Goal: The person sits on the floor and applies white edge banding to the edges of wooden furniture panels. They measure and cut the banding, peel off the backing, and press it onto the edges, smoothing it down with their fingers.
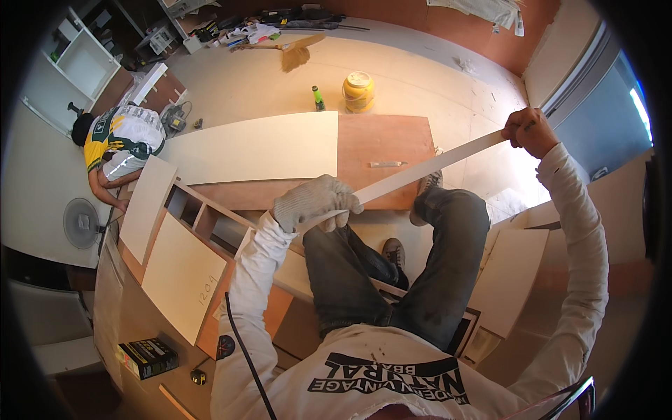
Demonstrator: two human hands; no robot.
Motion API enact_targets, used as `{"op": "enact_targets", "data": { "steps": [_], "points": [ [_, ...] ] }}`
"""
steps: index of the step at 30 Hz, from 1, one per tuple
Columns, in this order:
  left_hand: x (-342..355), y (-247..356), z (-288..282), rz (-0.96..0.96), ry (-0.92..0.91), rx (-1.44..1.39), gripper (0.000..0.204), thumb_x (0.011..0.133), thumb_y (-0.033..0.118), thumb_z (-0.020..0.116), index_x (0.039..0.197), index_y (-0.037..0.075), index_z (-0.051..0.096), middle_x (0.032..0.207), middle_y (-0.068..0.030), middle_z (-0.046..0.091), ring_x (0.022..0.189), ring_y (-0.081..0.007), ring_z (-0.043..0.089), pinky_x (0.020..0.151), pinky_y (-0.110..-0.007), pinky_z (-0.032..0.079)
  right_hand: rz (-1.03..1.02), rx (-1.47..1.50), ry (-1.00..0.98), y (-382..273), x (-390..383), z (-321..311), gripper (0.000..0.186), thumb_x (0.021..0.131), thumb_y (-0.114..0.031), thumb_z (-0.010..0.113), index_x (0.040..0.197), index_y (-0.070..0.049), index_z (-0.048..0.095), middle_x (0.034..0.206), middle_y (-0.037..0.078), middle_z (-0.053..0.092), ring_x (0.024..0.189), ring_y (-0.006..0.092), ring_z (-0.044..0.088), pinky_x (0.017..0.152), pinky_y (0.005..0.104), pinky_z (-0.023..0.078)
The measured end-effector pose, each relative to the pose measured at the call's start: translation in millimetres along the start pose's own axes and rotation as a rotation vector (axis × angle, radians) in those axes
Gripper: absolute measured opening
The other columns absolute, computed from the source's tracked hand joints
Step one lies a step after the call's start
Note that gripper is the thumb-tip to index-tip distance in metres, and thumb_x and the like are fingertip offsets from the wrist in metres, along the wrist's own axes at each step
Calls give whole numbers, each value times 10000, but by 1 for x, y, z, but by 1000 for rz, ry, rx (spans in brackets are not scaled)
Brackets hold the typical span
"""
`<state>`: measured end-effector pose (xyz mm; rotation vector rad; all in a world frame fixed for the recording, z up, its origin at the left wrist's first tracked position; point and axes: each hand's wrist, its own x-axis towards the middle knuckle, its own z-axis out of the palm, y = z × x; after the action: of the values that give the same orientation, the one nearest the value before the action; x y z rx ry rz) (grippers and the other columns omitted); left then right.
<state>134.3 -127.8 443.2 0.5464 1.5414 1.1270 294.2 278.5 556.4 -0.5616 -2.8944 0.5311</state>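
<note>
— What are you holding?

— You hold a long, thin, pale strip (420,171). It is flat and narrow, cream on its face, and runs at a slant from lower left to upper right above your knees. Your left hand (315,203), in a grey knit glove, is closed round its lower end. Your right hand (530,131), bare, is raised and closed round the upper end.

— What lies under it?

— A brown plywood board (385,143) rests flat on the floor, with a cream panel (259,147) laid over its left part. A small pale stick (387,164) lies on the board, just beneath the strip.

— Any containers?

— A yellow tub (358,91) stands on the floor beyond the board, its lid on, so you cannot tell what is in it. A green bottle (318,98) stands just left of it. To your left an open wooden frame (203,217) shows bare compartments, with cream panels leaning on it.

— Who else is there?

— A person in a yellow and white shirt (122,140) bends over at the far left, well apart from you.
</note>
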Motion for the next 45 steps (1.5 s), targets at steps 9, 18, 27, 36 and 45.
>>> {"op": "enact_targets", "data": {
  "steps": [9, 18, 27, 36, 45],
  "points": [
    [88, -42, -54, -50, 94, 132, 338, 922, 295, 691, 945, -43, 692, 667, -102, 639, 504, -143, 582, 472, -264, 485, 170, -179, 77, 136, 56, 33, 212, 658, 34, 670, 788, -86, 786, 747, 107, 734, 692, 258, 707, 713, 366, 580],
    [241, -119, -109, -100, 122, 216, 244, 946, 210, 653, 961, -28, 704, 701, -91, 669, 548, -131, 586, 493, -261, 475, 234, -259, 75, 238, 102, 149, 225, 763, -19, 592, 732, -140, 780, 796, 107, 732, 767, 294, 702, 771, 392, 560],
    [417, -178, -73, -461, 152, 257, 220, 863, 241, 702, 874, 21, 713, 657, -61, 667, 464, -112, 572, 417, -282, 448, 554, -394, -39, 385, 140, 262, 129, 842, -181, 662, 824, -135, 781, 945, 121, 734, 957, 320, 680, 889, 408, 527],
    [510, -212, -49, -325, 184, 238, 266, 871, 248, 683, 777, 0, 708, 615, -79, 651, 459, -135, 567, 430, -281, 445, 632, -342, -89, 489, 124, 339, 287, 844, -64, 492, 868, -78, 777, 931, 87, 755, 864, 239, 704, 861, 357, 543],
    [476, -202, -85, -378, 152, 343, 211, 836, 231, 675, 782, 35, 729, 586, -72, 637, 473, -152, 574, 468, -315, 469, 540, -322, -224, 475, 166, 350, 182, 881, -132, 598, 836, -125, 775, 904, 102, 742, 854, 268, 714, 818, 367, 574]
  ]
}}
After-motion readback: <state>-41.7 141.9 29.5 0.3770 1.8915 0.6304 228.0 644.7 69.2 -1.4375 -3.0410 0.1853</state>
